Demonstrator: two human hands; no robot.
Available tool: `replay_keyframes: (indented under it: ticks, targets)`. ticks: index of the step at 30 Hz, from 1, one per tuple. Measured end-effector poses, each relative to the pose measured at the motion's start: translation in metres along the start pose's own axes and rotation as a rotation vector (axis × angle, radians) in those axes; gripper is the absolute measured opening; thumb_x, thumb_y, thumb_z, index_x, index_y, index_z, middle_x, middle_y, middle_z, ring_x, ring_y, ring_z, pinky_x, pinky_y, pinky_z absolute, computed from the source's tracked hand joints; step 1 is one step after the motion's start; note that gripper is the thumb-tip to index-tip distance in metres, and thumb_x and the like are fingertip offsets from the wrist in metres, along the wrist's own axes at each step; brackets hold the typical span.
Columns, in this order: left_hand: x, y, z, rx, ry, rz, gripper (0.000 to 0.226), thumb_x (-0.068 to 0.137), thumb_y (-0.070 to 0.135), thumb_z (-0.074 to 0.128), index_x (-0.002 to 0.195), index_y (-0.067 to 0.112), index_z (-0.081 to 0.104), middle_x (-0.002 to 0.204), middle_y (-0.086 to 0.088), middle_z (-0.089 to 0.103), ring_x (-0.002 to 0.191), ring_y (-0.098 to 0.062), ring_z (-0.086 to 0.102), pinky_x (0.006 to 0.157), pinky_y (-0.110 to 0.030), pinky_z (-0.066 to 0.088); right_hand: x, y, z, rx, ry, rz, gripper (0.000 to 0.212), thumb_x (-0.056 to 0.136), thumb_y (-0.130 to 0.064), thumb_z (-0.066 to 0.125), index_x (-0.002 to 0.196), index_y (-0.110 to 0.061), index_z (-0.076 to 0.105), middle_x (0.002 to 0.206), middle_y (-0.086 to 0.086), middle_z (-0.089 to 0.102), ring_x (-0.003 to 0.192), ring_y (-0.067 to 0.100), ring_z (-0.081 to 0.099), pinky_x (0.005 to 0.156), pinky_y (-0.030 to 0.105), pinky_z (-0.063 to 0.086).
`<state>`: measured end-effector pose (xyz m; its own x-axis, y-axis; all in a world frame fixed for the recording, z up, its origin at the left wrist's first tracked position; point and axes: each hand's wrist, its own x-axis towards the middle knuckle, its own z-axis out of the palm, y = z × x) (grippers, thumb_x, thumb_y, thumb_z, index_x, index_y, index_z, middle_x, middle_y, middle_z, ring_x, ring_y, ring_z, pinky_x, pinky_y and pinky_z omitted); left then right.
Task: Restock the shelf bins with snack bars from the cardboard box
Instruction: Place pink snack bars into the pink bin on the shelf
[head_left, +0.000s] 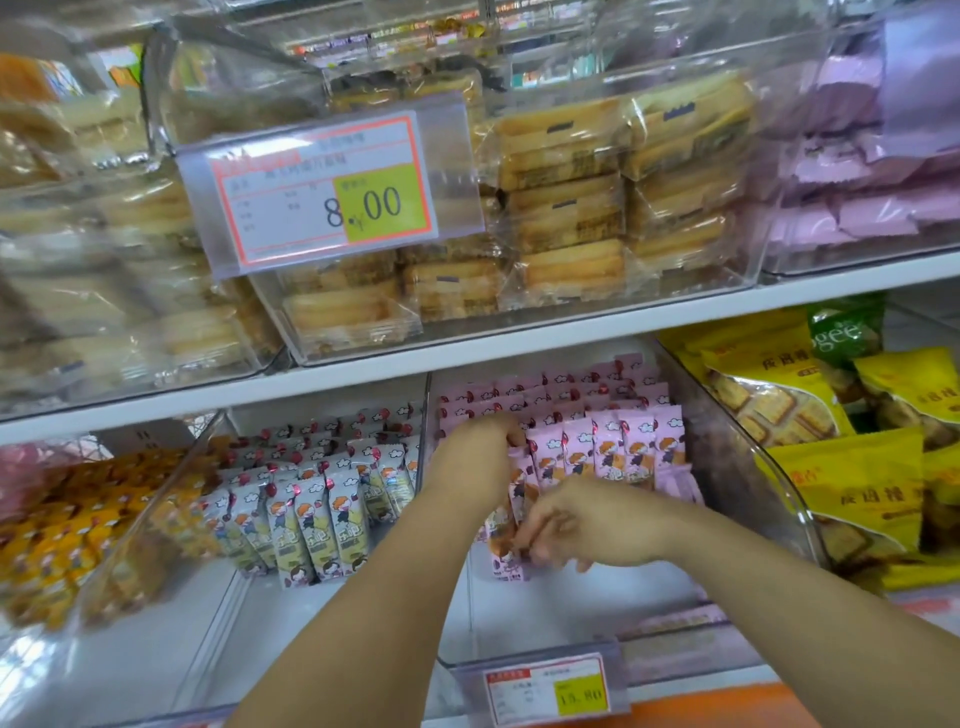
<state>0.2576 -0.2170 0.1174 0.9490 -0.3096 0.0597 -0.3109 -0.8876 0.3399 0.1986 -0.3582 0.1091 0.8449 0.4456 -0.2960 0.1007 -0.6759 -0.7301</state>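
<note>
The grip of the right hand (587, 525) pinches pink snack bars (506, 564) in the clear bin (571, 608). The left hand (475, 457) is beside them, its grip hidden. If released early, the upright row may topple forward.

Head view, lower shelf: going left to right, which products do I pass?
orange packets → white snack bars → pink snack bars, with the left hand and right hand among them → yellow bags.
</note>
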Motion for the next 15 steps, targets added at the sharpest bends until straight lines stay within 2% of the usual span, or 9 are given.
replay_keyframes:
  ticks: [2, 4, 7, 8, 11, 12, 15]
  targets:
    - [-0.001, 0.0, 0.0, -0.025, 0.005, -0.013, 0.028, 0.09, 0.001, 0.056, 0.113, 0.014, 0.061, 0.114, -0.009, 0.064, 0.1, -0.027, 0.061, 0.08, -0.035, 0.053, 0.01, 0.004, 0.012, 0.04, -0.198, 0.095, 0.036, 0.096, 0.0, 0.044, 0.127, -0.012, 0.058, 0.121, 0.007, 0.062, 0.096, 0.011, 0.052, 0.071, 0.02, 0.045]
    - [0.0, 0.0, -0.001, -0.04, 0.01, -0.015, 0.027, 0.089, 0.001, 0.058, 0.113, 0.014, 0.062, 0.114, -0.009, 0.065, 0.101, -0.026, 0.06, 0.083, -0.035, 0.052, 0.018, 0.006, 0.015, 0.089, -0.249, 0.147, 0.04, 0.098, 0.002, 0.04, 0.135, -0.01, 0.05, 0.134, 0.011, 0.055, 0.104, 0.013, 0.05, 0.076, 0.021, 0.042]
    - [0.002, 0.0, -0.004, -0.09, 0.01, -0.036, 0.025, 0.089, 0.005, 0.061, 0.113, 0.012, 0.062, 0.115, -0.007, 0.064, 0.101, -0.023, 0.06, 0.082, -0.029, 0.05, 0.025, 0.012, 0.008, 0.074, -0.179, 0.134, 0.046, 0.097, 0.005, 0.037, 0.136, -0.015, 0.049, 0.135, 0.007, 0.055, 0.123, 0.019, 0.05, 0.09, 0.025, 0.042]
    - [0.003, 0.0, -0.005, -0.116, 0.01, -0.045, 0.025, 0.088, 0.008, 0.063, 0.113, 0.012, 0.061, 0.116, -0.005, 0.064, 0.102, -0.022, 0.059, 0.081, -0.025, 0.048, 0.026, 0.014, 0.006, 0.081, -0.146, 0.118, 0.047, 0.096, 0.006, 0.037, 0.136, -0.015, 0.05, 0.135, 0.006, 0.055, 0.123, 0.018, 0.05, 0.09, 0.025, 0.043]
    - [0.002, 0.0, -0.008, -0.165, 0.008, -0.047, 0.031, 0.088, 0.009, 0.065, 0.119, 0.013, 0.06, 0.122, -0.001, 0.062, 0.104, -0.018, 0.058, 0.077, -0.019, 0.042, 0.03, 0.02, 0.003, 0.1, -0.095, 0.072, 0.051, 0.094, 0.009, 0.036, 0.137, -0.015, 0.049, 0.133, 0.007, 0.056, 0.112, 0.011, 0.051, 0.078, 0.011, 0.042]
    - [0.001, 0.001, -0.008, -0.18, 0.006, -0.048, 0.032, 0.088, 0.008, 0.063, 0.12, 0.014, 0.06, 0.123, 0.0, 0.061, 0.099, -0.017, 0.059, 0.073, -0.019, 0.042, 0.031, 0.021, 0.003, 0.088, -0.078, 0.067, 0.052, 0.094, 0.008, 0.036, 0.138, -0.017, 0.048, 0.134, 0.006, 0.055, 0.115, 0.011, 0.05, 0.079, 0.01, 0.043]
    - [-0.001, 0.001, -0.009, -0.227, -0.005, -0.065, 0.033, 0.089, 0.005, 0.06, 0.12, 0.016, 0.059, 0.124, 0.003, 0.06, 0.074, -0.012, 0.052, 0.053, -0.017, 0.038, 0.032, 0.024, 0.003, 0.052, -0.029, 0.064, 0.053, 0.095, 0.006, 0.036, 0.139, -0.021, 0.047, 0.137, 0.002, 0.053, 0.127, 0.014, 0.046, 0.094, 0.024, 0.043]
